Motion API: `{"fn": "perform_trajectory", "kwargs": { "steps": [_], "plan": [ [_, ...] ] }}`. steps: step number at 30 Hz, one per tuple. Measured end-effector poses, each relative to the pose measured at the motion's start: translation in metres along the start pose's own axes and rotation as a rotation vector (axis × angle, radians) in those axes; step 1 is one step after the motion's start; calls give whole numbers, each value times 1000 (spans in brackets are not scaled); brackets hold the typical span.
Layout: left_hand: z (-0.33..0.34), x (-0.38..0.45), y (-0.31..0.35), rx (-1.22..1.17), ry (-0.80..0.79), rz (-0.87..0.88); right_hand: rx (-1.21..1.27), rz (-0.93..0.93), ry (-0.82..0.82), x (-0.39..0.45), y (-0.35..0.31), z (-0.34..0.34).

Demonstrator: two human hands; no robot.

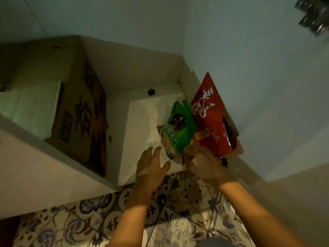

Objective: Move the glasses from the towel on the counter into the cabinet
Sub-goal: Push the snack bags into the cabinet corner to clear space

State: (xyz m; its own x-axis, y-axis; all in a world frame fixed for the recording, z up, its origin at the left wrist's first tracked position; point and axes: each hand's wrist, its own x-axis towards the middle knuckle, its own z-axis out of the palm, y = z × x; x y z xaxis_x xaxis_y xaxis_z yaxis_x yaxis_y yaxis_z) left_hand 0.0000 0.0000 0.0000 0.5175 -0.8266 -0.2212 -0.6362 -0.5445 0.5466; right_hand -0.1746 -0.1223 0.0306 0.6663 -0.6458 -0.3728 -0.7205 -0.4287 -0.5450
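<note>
Overhead, both hands reach into a high white cabinet [53,168] holding snack bags, with no glasses or towel in view.

Up on the shelf, the left hand [151,168] rests on the near edge of a flat white box [142,125], its fingers fairly straight and its thumb against a white packet corner. The right hand [206,166] is blurred; its fingers appear curled round the lower ends of a glossy red foil bag [211,120] with white characters and a smaller green foil bag [178,129], both tilted against the pale blue side wall [258,77]. A brown cardboard carton [80,113] with dark print stands further left on the same shelf, apart from the white box. Patterned blue-and-cream tiles [178,202] show below the cabinet, behind the forearms.
</note>
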Motion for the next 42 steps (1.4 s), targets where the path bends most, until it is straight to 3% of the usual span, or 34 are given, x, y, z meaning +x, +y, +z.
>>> {"fn": "perform_trajectory", "kwargs": {
  "steps": [2, 7, 11, 17, 26, 42],
  "plan": [
    [18, 14, -11, 1, 21, 9, -92, -118, 103, 21, 15, 18],
    [55, 45, -31, 18, 58, 24, -143, -207, 249, 56, 40, 57],
    [75, 59, -43, 24, 53, 28, -288, -97, 239, 70, 37, 75],
    [88, 79, -72, 135, 121, -14, -454, -55, 417, 82, 33, 101],
    [112, 99, -104, 421, 85, -62, -495, -41, 544, 109, 44, 126],
    [104, 166, -88, 501, 112, -125, -423, -90, 638, 199, 33, 114]
  ]
}}
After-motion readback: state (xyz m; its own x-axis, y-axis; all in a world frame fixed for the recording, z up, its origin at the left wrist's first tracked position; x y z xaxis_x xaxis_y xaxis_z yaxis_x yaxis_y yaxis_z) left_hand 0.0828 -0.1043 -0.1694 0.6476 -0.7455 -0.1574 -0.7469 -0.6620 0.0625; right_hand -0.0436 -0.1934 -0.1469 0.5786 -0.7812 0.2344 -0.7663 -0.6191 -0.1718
